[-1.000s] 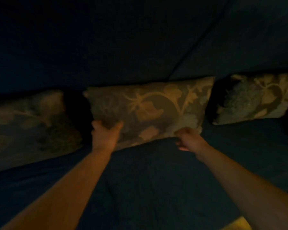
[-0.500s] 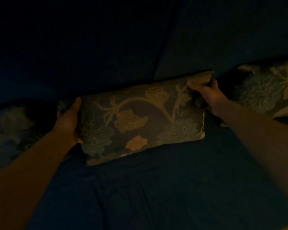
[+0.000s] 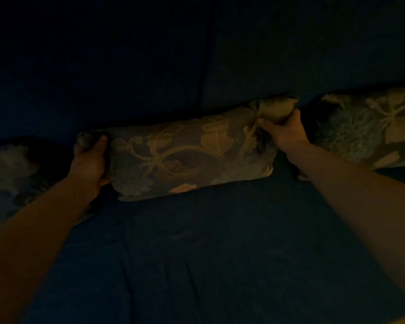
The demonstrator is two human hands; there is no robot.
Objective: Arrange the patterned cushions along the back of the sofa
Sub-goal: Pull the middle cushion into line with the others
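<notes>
Dim against the dark sofa back [image 3: 126,66], I have left hand [image 3: 89,161] and right hand [image 3: 284,132] fingers clamped on the middle cushion [image 3: 185,155] ends (neighbours just beside), so I'd lift evenly and seat it square.

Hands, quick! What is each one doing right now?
Left hand: closed on the left end of the middle cushion.
Right hand: closed on that cushion's top right corner.
</notes>
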